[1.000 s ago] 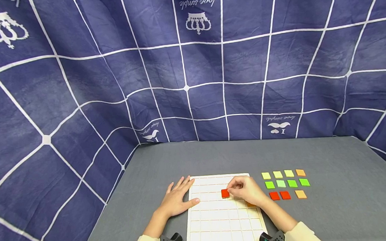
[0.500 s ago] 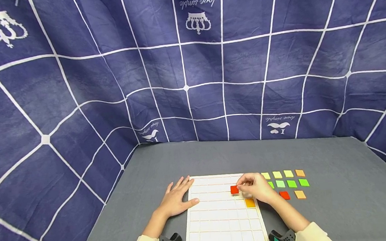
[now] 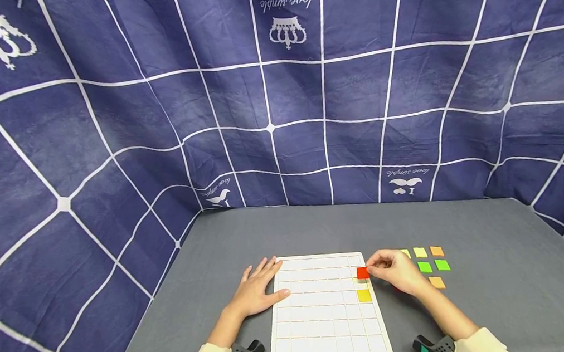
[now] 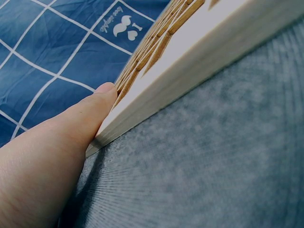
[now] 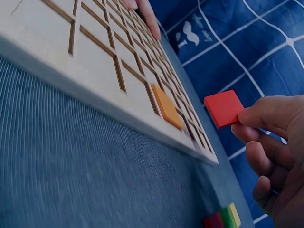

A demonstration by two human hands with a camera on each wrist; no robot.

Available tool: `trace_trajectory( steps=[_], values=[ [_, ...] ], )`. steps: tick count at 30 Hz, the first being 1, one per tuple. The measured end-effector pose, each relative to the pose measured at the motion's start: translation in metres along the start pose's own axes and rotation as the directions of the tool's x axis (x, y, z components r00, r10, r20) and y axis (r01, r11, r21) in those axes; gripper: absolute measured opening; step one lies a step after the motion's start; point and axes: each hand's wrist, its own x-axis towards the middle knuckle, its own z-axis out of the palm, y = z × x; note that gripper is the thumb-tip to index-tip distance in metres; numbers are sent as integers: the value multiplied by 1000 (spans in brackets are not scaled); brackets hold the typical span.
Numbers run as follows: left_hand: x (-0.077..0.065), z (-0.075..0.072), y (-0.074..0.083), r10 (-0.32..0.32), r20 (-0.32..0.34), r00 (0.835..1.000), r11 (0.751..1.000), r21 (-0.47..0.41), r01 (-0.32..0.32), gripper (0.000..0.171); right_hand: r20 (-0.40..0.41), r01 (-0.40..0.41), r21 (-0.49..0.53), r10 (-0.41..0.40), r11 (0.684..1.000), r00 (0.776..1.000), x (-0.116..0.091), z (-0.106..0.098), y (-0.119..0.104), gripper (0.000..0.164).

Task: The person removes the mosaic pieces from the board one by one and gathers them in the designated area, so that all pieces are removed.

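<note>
A red square tile (image 5: 224, 109) is pinched at one edge between the thumb and forefinger of my right hand (image 3: 398, 271). In the head view, the tile overlaps the right edge of a white wooden grid board (image 3: 315, 329). An orange-yellow tile (image 3: 364, 295) sits in a cell of the board's rightmost column, just nearer than the red one. My left hand (image 3: 254, 293) lies with spread fingers at the board's left edge, fingertips and thumb touching the rim. The left wrist view shows the thumb (image 4: 90, 111) against the board's side.
Right of the board, loose tiles lie in rows on the grey tabletop (image 3: 513, 290): yellow, green (image 3: 442, 265) and orange (image 3: 437, 282). My right hand partly hides them. A blue gridded cloth (image 3: 295, 96) hangs behind the table and at the left.
My right hand has moved right with the red tile, from the board's middle columns to its right edge, uncovering the orange-yellow tile. The left hand has stayed put.
</note>
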Motion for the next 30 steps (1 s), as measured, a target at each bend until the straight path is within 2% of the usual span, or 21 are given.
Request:
trace_trajectory(
  steps=[15,23,30],
  values=[
    [-1,-4,3,-10,13,1000,1000,-12,10,78,-80,-55,-71,50,996,996,-14,-30,7,5],
    [-1,-3,3,-13,7,1000,1000,-9,13,77,-100,-40,-82,32,996,995,-20,-43,11,6],
    [-1,-3,4,-13,7,1000,1000,-11,13,77,-139,15,-128,-33,992,990,-26,-54,17,6]
  ],
)
